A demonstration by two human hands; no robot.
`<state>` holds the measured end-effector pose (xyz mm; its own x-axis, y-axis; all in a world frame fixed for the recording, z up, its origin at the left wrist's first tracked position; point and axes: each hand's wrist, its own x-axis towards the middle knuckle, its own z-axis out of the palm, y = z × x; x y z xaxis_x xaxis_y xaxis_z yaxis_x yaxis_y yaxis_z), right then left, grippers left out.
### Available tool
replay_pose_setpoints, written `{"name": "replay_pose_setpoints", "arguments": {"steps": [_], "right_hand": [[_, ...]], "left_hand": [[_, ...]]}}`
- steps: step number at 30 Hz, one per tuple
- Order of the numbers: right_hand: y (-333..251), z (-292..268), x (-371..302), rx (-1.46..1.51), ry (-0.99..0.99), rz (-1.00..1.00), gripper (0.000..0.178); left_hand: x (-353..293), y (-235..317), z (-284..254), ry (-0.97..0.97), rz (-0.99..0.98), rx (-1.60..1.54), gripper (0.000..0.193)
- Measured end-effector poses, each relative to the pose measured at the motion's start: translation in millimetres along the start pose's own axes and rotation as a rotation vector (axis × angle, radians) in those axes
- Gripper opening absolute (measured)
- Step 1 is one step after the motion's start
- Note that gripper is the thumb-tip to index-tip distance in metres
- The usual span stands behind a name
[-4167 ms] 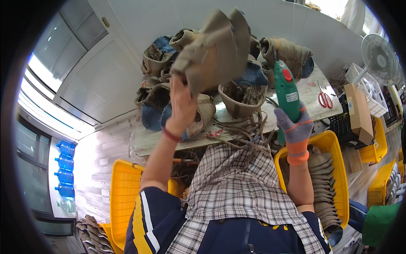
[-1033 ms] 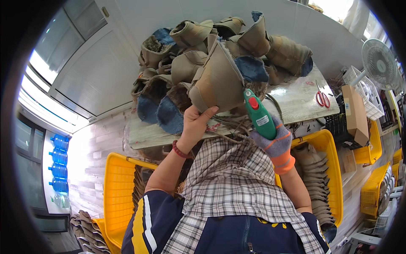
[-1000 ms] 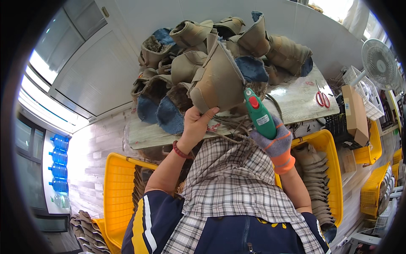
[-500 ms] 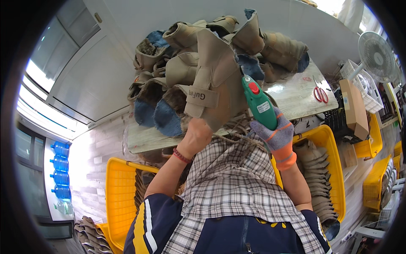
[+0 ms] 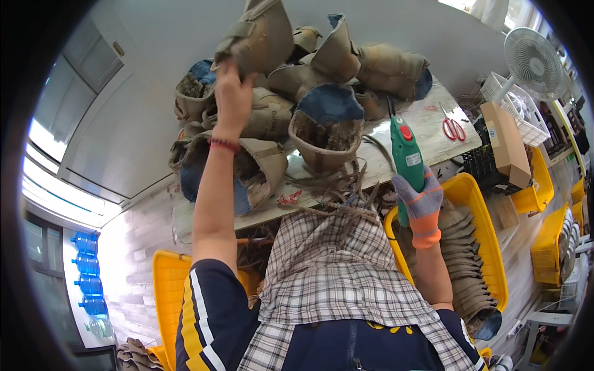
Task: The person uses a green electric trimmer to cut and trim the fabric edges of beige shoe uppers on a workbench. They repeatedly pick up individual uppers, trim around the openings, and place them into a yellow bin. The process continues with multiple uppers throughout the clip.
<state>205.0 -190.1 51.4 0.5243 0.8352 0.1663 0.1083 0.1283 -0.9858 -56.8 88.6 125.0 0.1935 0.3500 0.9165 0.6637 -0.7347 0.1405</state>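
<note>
At the pile's upper left, my bare left hand [image 5: 234,99], with a red bead bracelet at the wrist, grips the lower edge of a beige boot upper [image 5: 265,40]. Hand and upper are slightly blurred. My right hand [image 5: 422,196], in a grey and orange glove, is wrapped round a green handheld electric cutter [image 5: 406,151] with a red button and a thin dark tip pointing up. The cutter is held over the table's front edge, apart from the uppers. Nearest the middle stands a fur-lined boot upper [image 5: 326,151] with blue lining, its opening facing me.
More boot uppers are heaped on the worn table [image 5: 396,151]. Trimmed strips [image 5: 346,185] lie at its front edge. Red-handled scissors [image 5: 453,128] lie at the right. Yellow crates [image 5: 495,247] flank me, the right one holding stacked uppers. A white fan [image 5: 533,65] stands far right.
My left hand has carried the boot upper from in front of me up and left over the pile. My right hand has shifted right with the cutter, away from the upper.
</note>
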Motion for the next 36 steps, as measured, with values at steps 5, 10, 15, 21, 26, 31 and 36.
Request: {"name": "replay_pose_setpoints", "arguments": {"steps": [5, 10, 15, 21, 26, 31, 36], "right_hand": [[10, -25, 1, 0.128, 0.126, 0.048, 0.035], [20, -35, 14, 0.126, 0.159, 0.059, 0.035], [33, -50, 15, 0.144, 0.202, 0.091, 0.041], [40, -63, 17, 0.074, 0.259, 0.080, 0.031], [44, -63, 19, 0.101, 0.175, 0.138, 0.042], [43, -68, 22, 0.128, 0.231, 0.147, 0.042], [41, -63, 22, 0.122, 0.219, 0.103, 0.041]], "left_hand": [[28, 79, 57, 0.254, 0.122, -0.205, 0.018], [11, 132, 190, -0.514, -0.054, -0.723, 0.039], [19, 117, 253, -0.298, -0.241, -0.078, 0.063], [33, 130, 281, -0.761, -0.771, -0.341, 0.066], [8, 60, 331, -0.760, -0.700, -0.609, 0.054], [54, 129, 271, -0.825, -0.299, -0.131, 0.047], [82, 122, 234, -0.757, -0.052, -0.066, 0.047]]}}
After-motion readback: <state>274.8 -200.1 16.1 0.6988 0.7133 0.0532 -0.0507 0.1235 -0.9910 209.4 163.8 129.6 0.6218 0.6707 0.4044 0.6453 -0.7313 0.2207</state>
